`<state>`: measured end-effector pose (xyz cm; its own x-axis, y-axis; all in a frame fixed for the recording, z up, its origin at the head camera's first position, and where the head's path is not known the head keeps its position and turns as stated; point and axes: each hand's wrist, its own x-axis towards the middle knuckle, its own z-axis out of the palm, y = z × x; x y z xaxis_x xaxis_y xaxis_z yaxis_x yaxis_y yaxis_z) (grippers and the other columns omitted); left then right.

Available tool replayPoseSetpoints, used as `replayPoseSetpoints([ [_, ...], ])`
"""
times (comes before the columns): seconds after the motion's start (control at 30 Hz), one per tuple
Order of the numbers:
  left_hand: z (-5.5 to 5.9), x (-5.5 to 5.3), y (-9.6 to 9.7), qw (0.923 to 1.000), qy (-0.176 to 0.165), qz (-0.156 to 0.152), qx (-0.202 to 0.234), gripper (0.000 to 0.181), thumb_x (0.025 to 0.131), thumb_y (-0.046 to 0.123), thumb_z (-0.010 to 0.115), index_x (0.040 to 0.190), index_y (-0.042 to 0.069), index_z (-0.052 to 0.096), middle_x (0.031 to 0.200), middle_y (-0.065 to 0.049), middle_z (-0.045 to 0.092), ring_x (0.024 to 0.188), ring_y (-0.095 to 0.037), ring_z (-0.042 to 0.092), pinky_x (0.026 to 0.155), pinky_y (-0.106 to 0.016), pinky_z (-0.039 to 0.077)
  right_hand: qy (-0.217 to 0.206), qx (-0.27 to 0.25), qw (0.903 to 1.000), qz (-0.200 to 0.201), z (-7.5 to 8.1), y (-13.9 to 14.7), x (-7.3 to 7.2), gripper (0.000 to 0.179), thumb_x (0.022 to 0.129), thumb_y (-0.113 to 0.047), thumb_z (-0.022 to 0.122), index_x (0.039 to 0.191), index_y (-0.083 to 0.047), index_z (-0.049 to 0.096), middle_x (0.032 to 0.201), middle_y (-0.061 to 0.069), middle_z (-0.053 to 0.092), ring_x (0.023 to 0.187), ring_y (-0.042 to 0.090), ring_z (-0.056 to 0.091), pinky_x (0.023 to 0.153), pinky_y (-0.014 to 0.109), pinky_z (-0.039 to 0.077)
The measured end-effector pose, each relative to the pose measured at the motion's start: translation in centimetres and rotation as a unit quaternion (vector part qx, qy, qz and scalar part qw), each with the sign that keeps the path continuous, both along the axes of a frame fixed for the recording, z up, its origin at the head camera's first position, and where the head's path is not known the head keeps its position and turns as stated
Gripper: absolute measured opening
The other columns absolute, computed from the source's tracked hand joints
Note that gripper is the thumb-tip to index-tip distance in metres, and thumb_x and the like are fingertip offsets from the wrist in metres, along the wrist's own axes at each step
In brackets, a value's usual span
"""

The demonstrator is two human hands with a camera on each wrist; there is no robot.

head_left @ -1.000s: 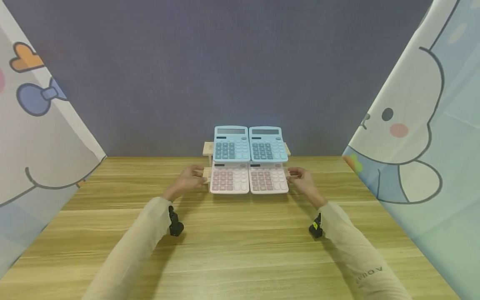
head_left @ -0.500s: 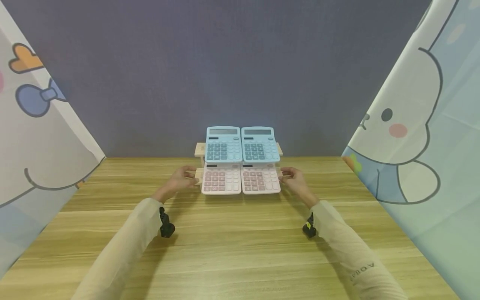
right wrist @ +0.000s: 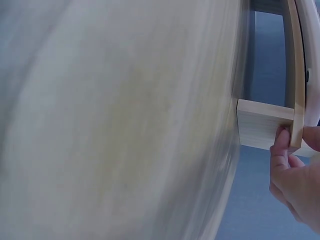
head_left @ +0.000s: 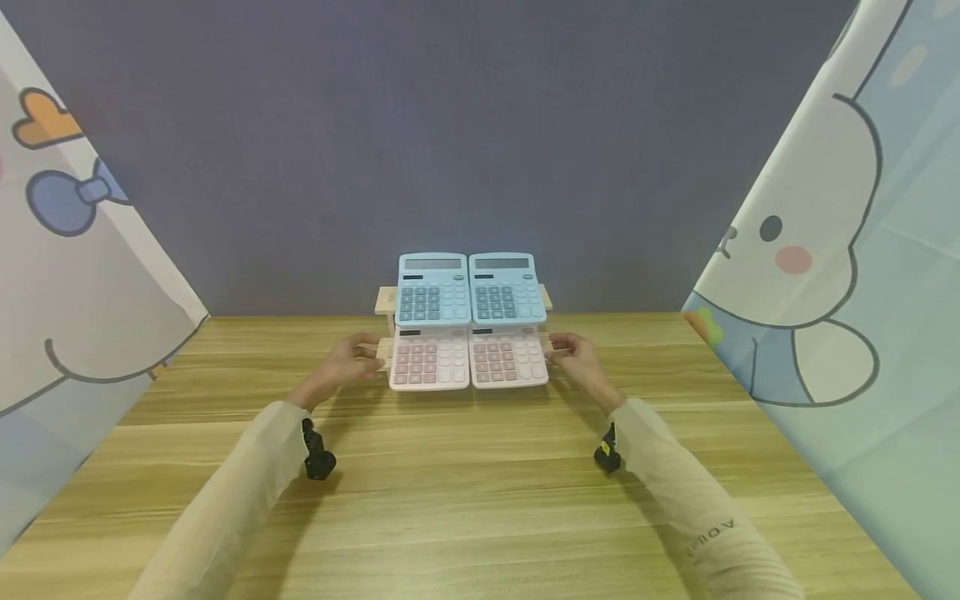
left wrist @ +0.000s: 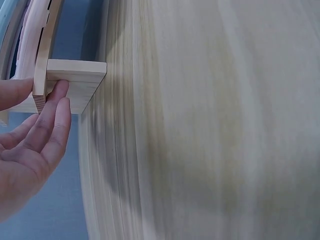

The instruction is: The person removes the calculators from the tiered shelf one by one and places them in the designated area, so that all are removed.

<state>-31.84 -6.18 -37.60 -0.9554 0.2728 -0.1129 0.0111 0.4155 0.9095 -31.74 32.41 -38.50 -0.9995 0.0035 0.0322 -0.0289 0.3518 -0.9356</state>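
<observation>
A two-tier wooden stand (head_left: 386, 301) stands at the back of the table, bearing calculators. Side by side on its upper tier are two light blue calculators, left (head_left: 433, 290) and right (head_left: 507, 290). Two pink ones, left (head_left: 430, 360) and right (head_left: 509, 358), lean on the lower tier, their tops hidden behind the blue pair. My left hand (head_left: 339, 367) pinches the lower tier's left end, thumb above and fingers under the board (left wrist: 44, 60), as the left wrist view shows. At the opposite end my right hand (head_left: 579, 364) pinches the board (right wrist: 297, 115) likewise.
The wood-grain table (head_left: 465, 500) stretches from the stand toward me. Behind it rises a dark grey-blue backdrop (head_left: 465, 125). Cartoon-printed sheets flank both sides, left (head_left: 97, 275) and right (head_left: 817, 250). A small black camera (head_left: 318, 454) sits on my left wrist, another (head_left: 607, 452) on my right.
The stand with all its calculators has slid leftward along the back of the table. Both hands have moved left with it, keeping their grip on its ends.
</observation>
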Motion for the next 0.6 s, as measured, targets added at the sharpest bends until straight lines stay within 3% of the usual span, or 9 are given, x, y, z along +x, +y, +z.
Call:
replayPoseSetpoints([
  [0.27, -0.04, -0.15, -0.1, 0.9998, -0.014, 0.01, -0.013, 0.058, 0.091, 0.009, 0.053, 0.139, -0.005, 0.024, 0.13, -0.032, 0.039, 0.111, -0.037, 0.05, 0.092, -0.039, 0.051, 0.01, 0.0, 0.9999, 0.007, 0.06, -0.1, 0.05, 0.041, 0.086, 0.004, 0.052, 0.125, 0.012, 0.043, 0.12, 0.031, 0.05, 0.1, 0.034, 0.056, 0.088, 0.037, 0.052],
  [0.6, -0.4, -0.41, -0.03, 0.9999, -0.007, 0.01, -0.012, 0.057, 0.091, 0.01, 0.054, 0.138, -0.006, 0.025, 0.129, -0.033, 0.038, 0.111, -0.038, 0.05, 0.092, -0.044, 0.05, 0.004, -0.026, 0.9996, 0.002, -0.05, 0.01, 0.1, 0.04, 0.086, 0.006, 0.052, 0.125, 0.011, 0.045, 0.12, 0.029, 0.05, 0.103, 0.035, 0.054, 0.092, 0.043, 0.05],
])
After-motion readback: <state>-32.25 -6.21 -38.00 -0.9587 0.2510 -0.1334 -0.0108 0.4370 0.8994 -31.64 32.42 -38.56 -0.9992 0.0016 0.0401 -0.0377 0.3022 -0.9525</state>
